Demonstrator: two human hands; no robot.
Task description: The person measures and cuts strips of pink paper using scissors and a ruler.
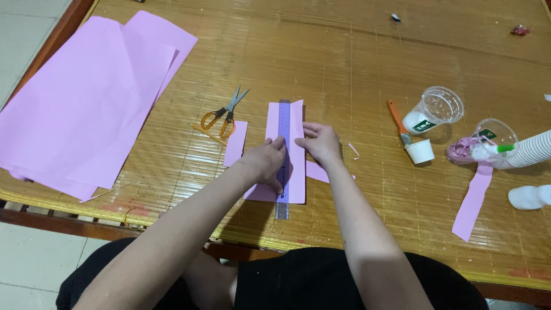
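Ruler (pixel 283 123) mid-length hidden under left hand (pixel 266 162); paper-cup stack (pixel 531 150), at three o'clock, cut by frame edge; its count indeterminable
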